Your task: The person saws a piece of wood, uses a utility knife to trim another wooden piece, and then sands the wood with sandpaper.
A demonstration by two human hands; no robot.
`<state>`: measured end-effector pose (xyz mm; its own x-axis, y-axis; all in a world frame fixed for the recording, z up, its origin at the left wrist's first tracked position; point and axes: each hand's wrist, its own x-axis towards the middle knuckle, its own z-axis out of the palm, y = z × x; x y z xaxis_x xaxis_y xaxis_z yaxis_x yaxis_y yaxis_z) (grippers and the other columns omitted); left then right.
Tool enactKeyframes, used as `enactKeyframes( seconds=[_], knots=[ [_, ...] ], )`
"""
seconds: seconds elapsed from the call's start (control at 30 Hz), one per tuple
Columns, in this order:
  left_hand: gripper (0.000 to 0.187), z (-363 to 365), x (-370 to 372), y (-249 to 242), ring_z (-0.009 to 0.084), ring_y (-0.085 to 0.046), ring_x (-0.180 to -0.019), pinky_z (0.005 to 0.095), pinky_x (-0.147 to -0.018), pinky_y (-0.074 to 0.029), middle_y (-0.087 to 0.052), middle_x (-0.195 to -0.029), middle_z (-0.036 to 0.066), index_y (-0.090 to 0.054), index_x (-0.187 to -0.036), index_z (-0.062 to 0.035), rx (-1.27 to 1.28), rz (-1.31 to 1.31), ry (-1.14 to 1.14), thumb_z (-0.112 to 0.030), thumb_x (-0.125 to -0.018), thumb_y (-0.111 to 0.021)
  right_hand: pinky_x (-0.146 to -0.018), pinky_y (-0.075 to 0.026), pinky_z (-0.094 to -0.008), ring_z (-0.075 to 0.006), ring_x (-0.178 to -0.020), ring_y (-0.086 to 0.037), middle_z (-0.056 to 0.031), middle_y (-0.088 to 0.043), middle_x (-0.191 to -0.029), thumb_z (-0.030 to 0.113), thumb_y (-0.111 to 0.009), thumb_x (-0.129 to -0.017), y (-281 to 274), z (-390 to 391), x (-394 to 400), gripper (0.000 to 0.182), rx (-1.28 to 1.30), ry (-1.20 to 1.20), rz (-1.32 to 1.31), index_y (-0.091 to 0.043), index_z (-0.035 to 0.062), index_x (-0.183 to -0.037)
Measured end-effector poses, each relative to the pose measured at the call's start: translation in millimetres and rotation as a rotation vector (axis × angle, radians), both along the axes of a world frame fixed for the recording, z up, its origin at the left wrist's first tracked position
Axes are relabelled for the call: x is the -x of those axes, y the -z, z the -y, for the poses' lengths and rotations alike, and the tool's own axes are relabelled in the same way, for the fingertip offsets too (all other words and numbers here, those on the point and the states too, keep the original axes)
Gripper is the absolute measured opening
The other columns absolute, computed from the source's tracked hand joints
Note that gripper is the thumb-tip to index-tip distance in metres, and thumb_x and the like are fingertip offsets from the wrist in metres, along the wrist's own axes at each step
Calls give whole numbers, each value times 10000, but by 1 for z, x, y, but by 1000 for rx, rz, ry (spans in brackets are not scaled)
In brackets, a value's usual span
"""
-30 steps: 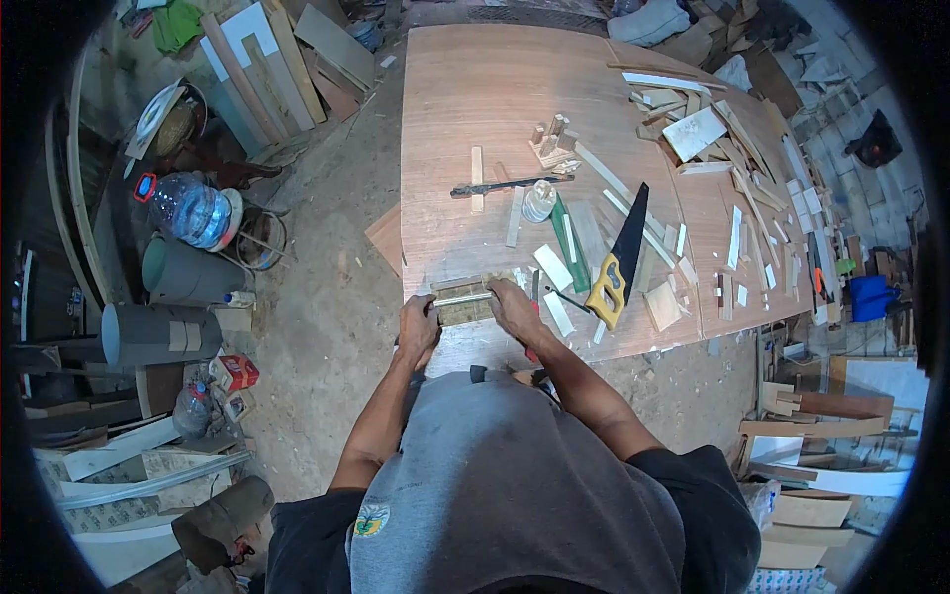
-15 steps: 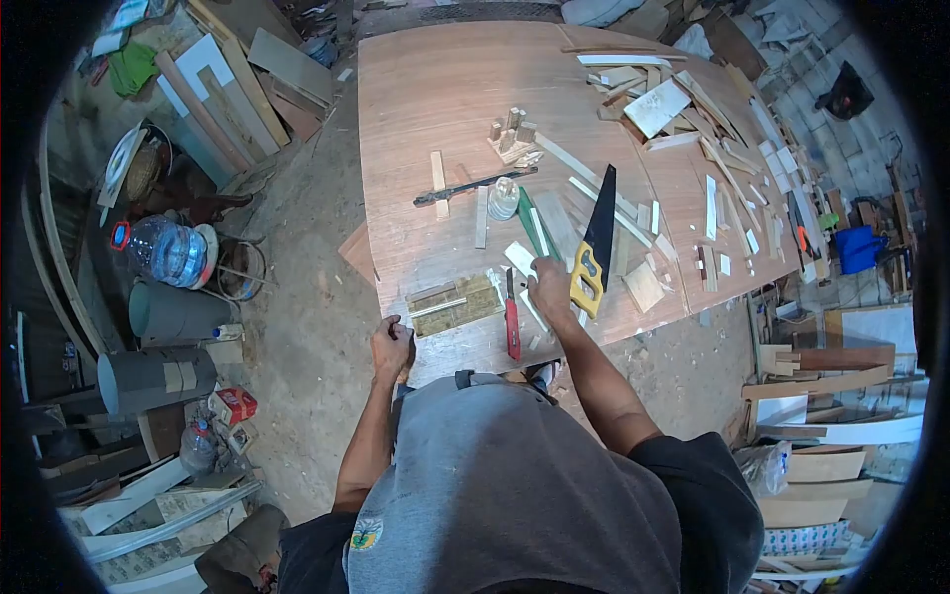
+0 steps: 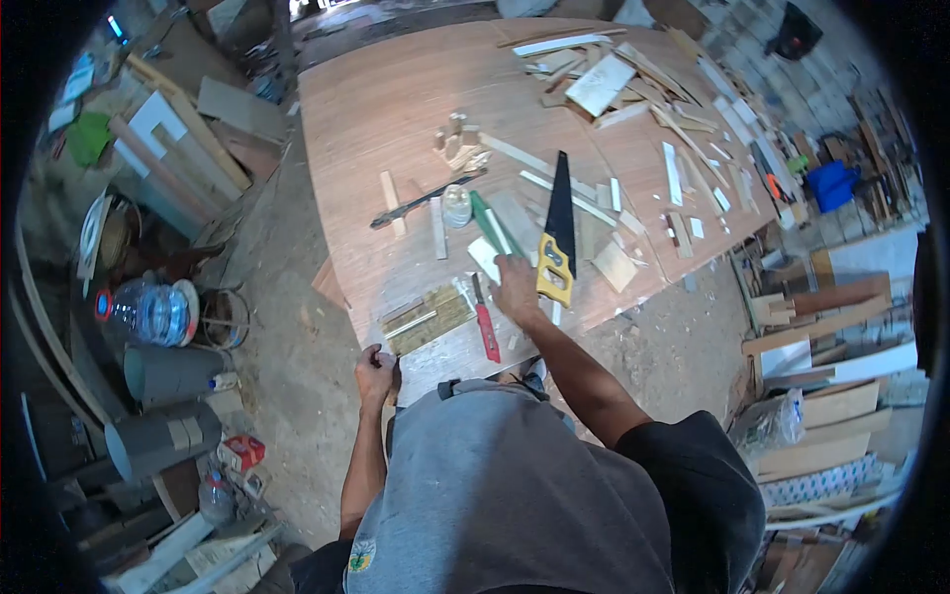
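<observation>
My right hand (image 3: 515,289) is over the worktable with its fingers bent down, at the near end of a narrow green object (image 3: 484,214) and a pale strip. What is under its fingertips is hidden. Just right of it lies a handsaw (image 3: 556,259) with a yellow handle and dark blade. A red utility knife (image 3: 486,332) rests on the table to its left. My left hand (image 3: 374,376) is at the near left table edge, fingers curled together; whatever they pinch is too small to tell. Beside it lies a mottled brown board (image 3: 442,324) with a thin light strip on top.
The wooden worktable (image 3: 376,109) carries a glass jar (image 3: 456,206), a dark bar (image 3: 426,201), a small wooden block holder (image 3: 461,148) and a pile of offcuts (image 3: 601,84) at the far right. A water bottle (image 3: 148,313) and grey cylinders (image 3: 163,436) stand on the left.
The view has shifted, so the table and its things sit further left. My right hand has drawn slightly back toward my body; my left hand stays by the table edge, fingers still curled.
</observation>
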<state>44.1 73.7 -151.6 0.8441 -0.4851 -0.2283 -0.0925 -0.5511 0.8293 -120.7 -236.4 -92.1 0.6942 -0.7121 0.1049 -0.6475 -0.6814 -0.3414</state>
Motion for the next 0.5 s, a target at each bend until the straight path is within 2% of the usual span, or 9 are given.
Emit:
enactKeyframes(
  seconds=[0.07, 0.1, 0.13, 0.2, 0.33, 0.4, 0.47, 0.5],
  knots=[
    [371, 3, 1, 1, 222, -686, -764, 334, -735, -547, -713, -848, 178, -648, -1166, 61, -105, 32, 0, -117, -840, -632, -860, -443, -510, -352, -1086, -547, -162, -597, -1109, 191, -724, -787, 1, -13, -1, 415, -41, -73, 38, -593, 66, -1159],
    [394, 7, 3, -8, 231, -684, -752, 346, -729, -547, -708, -839, 189, -641, -1170, 69, -113, 41, 38, -131, -830, -644, -885, -450, -484, -340, -1069, -567, -161, -590, -1136, 245, -705, -804, 1, -21, 1, 443, 19, -171, -3, -608, 57, -1194],
    [394, 7, 4, -10, 231, -684, -752, 346, -729, -547, -708, -839, 189, -641, -1170, 69, -108, 44, 51, -131, -830, -644, -885, -450, -484, -340, -1069, -567, -161, -590, -1136, 245, -705, -804, -4, -31, 1, 443, 24, -157, -2, -608, 57, -1194],
    [427, 12, 6, -12, 232, -685, -752, 352, -724, -546, -707, -835, 185, -628, -1184, 80, -124, 52, 80, -144, -821, -656, -907, -447, -487, -349, -1077, -565, -177, -585, -1150, 258, -713, -809, -13, -51, 0, 453, -75, -228, -74, -607, 56, -1200],
    [445, 11, 1, -11, 225, -671, -735, 342, -708, -542, -699, -817, 169, -615, -1185, 86, -145, 57, 87, -135, -804, -679, -921, -436, -516, -367, -1109, -546, -189, -587, -1148, 247, -734, -808, -2, -61, -2, 477, -86, -190, -46, -585, 39, -1210],
    [397, 6, -4, -18, 203, -664, -718, 336, -699, -540, -697, -801, 155, -643, -1126, 78, -125, 97, 104, -145, -801, -687, -919, -446, -513, -372, -1149, -538, -199, -584, -1174, 274, -734, -823, -16, -59, 2, 505, -181, -176, 26, -576, 21, -1230],
    [291, 0, -9, -26, 166, -648, -696, 331, -670, -529, -677, -723, 126, -677, -975, 74, -121, 67, 0, -177, -831, -705, -918, -453, -507, -373, -1158, -542, -199, -579, -1191, 265, -726, -836, -24, -49, 15, 518, -167, -157, 47, -559, 10, -1255],
    [291, -3, -13, -27, 166, -648, -696, 331, -670, -529, -677, -723, 126, -677, -975, 74, -127, 69, 3, -177, -831, -705, -912, -452, -503, -374, -1147, -546, -194, -577, -1189, 254, -723, -839, -22, -41, 24, 508, -169, -97, 129, -556, 14, -1255]
  ],
)
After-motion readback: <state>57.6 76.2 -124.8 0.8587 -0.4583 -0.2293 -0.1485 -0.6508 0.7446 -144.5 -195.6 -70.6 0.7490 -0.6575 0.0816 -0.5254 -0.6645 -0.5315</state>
